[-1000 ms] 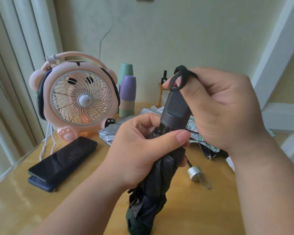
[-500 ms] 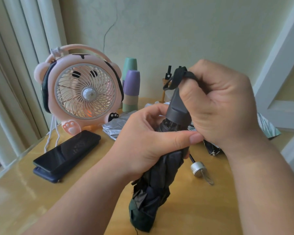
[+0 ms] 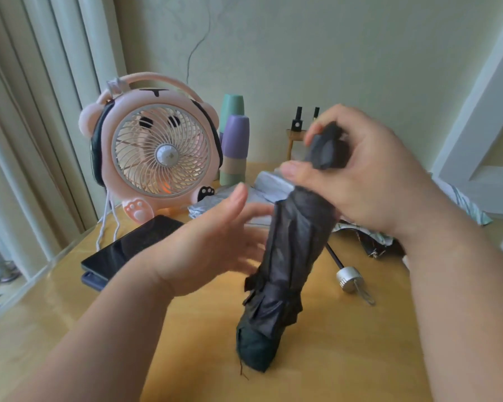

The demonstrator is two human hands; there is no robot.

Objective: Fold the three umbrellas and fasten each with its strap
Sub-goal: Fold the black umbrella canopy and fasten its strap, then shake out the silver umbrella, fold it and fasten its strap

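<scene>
Step, judged: black umbrella (image 3: 291,250) collapsed, canopy gathered, strap not yet fastened. Right grip (image 3: 369,178) closed round handle, umbrella tilted, tip low over table (image 3: 186,329). Left grip (image 3: 212,245) open, fingers straight, beside canopy. Next: find strap (unseen), wrap tight, fasten.

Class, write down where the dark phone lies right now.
In the head view, the dark phone lies left of centre on the table, just in front of the pink fan and beside the left hand.
</scene>
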